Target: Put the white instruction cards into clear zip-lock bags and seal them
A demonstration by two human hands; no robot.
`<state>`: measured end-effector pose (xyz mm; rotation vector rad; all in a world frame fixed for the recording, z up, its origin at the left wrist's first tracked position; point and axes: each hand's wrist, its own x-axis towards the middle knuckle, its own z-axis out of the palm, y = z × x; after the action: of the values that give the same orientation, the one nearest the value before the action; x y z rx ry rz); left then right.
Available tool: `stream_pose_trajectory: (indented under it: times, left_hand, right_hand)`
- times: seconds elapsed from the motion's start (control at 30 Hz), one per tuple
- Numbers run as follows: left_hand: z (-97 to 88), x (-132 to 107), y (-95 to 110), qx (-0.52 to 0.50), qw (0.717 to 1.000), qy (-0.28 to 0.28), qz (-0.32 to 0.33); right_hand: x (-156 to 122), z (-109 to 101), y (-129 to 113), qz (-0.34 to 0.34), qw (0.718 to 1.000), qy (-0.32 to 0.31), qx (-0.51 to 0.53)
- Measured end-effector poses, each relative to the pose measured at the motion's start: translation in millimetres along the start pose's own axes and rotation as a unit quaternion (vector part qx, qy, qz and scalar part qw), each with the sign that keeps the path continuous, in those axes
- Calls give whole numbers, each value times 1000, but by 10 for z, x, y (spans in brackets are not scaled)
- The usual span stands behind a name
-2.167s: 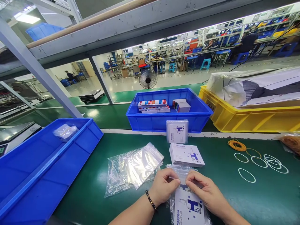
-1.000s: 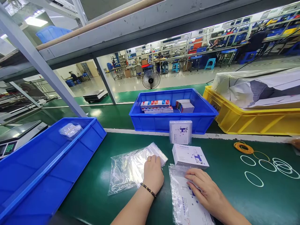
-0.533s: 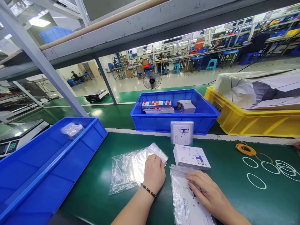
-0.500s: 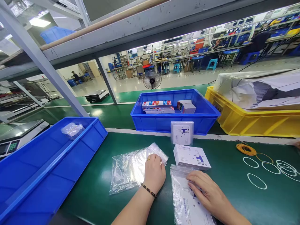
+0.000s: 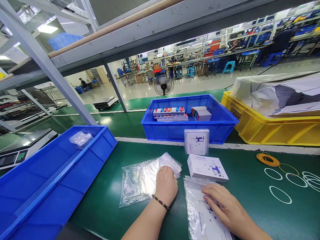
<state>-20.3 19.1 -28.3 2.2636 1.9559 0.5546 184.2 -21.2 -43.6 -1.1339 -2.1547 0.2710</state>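
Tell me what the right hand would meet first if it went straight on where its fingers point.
Past the bagged leaflet beneath it, the right hand would likely meet the left hand first, or perhaps the edge of the clear bags; depth is unclear.

Long grey beam (image 5: 125,43) slants over green surface (image 5: 97,196); grey post (image 5: 45,60) leans at its left. Ceiling lamp (image 5: 47,28) lit, upper left. Beyond far edge: pale glossy floor (image 5: 140,90), light-blue stools (image 5: 229,67), long workbench (image 5: 193,60) backed by cluttered racks. Black fan (image 5: 163,85) near far edge. Pale wall (image 5: 73,79), far left.
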Motion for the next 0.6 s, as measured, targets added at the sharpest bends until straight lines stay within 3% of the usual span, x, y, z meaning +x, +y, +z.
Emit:
stream_pose_trajectory:
  times: [0.23,0.33,0.43,0.53,0.6]
  left_hand:
    - [-71,4,19,-92,990,111,7]
    - [-101,-9,45,-147,975,158,46]
    - [-85,-54,100,-199,955,148,162]
    - [-30,-127,184,-209,923,85,310]
    - [6,-173,242,-198,906,49,372]
  right_hand:
    - [28,-21,-28,-14,1000,4,8]
    - [41,-35,-44,-7,1000,2,19]
    - [38,-44,-57,20,998,-20,50]
    - [1,-15,-46,48,993,-48,101]
    - [-43,33,-24,72,987,-57,132]
